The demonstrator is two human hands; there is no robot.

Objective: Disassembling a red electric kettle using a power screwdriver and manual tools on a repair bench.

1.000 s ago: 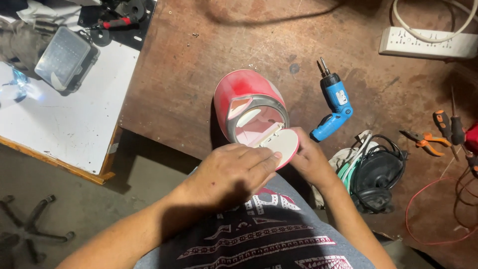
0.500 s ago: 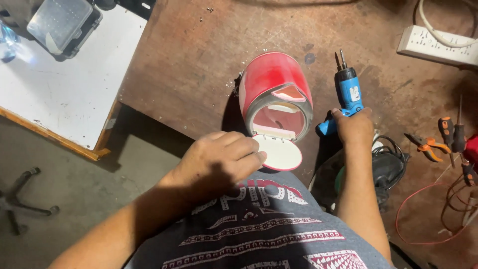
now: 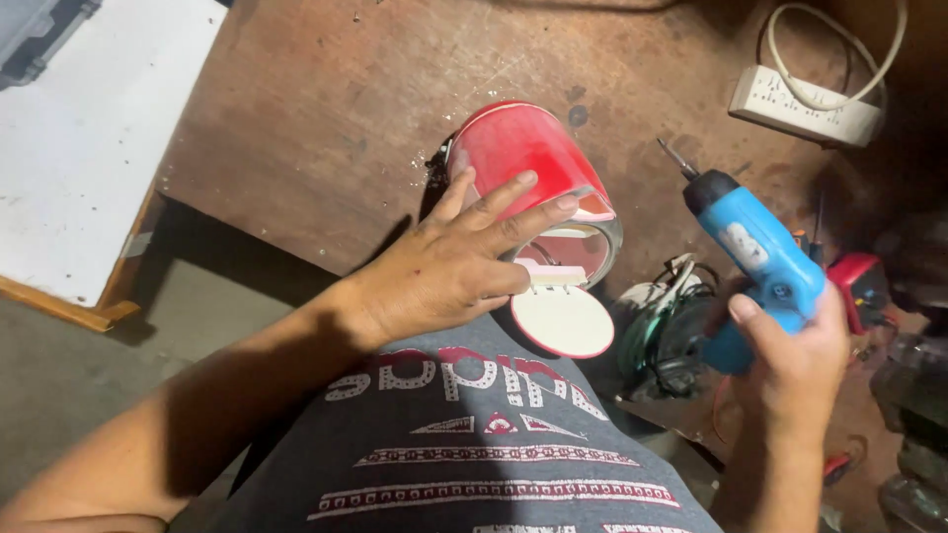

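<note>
Reference landmark: the red cylindrical appliance (image 3: 533,178), lying on its side on the brown wooden surface (image 3: 326,128).

Left hand (image 3: 454,262): flat and spread, fingers extended, gripping nothing. My palm lies against the appliance's near left flank and my fingertips reach across its metal rim. This hand is the nearer of the two and is in contact.

Right hand (image 3: 790,365): closed around the grip of the blue cordless screwdriver (image 3: 755,252). It is held off to the right of the appliance, apart from it and above the surface. The bit points up and to the left, roughly toward the appliance's far end.

Appliance orientation: the long axis runs from the far closed end down toward me. The open mouth faces my body, and a round white hinged lid (image 3: 561,321) with a red edge hangs open just below that mouth.

Governing relation: the open end lies left of and slightly below the screwdriver tip, so the tool axis and the appliance axis are not aligned.

Surroundings: a white power strip (image 3: 805,104) lies beyond and right of the appliance; a dark coil of cable (image 3: 667,341) lies just right of the lid.
</note>
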